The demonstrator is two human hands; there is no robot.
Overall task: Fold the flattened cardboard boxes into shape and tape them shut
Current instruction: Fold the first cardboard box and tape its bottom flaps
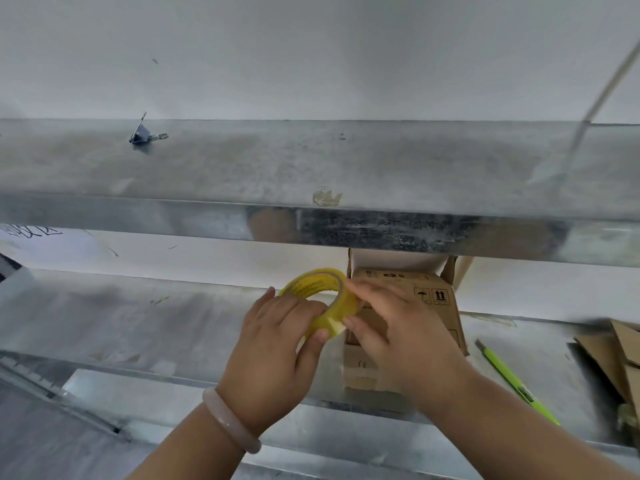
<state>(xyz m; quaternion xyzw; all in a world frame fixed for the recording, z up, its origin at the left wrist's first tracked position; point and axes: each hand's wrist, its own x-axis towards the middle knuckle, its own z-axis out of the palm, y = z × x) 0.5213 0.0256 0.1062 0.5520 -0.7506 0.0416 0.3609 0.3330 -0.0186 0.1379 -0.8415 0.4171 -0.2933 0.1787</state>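
A folded-up brown cardboard box point(434, 299) stands on the lower metal shelf point(138, 323), its far flaps raised. In front of its left side my left hand point(273, 355) grips a roll of yellow tape point(317, 289), thumb on the outer face. My right hand point(398, 327) reaches across the box front, and its fingertips pinch at the roll's right edge. The lower front of the box is partly hidden behind my right hand.
An upper metal shelf point(311, 168) spans the view just above the box, with a small dark binder clip point(140, 135) on it. A yellow-green utility knife point(512, 375) lies right of the box. Flattened cardboard pieces point(613, 355) sit at the far right.
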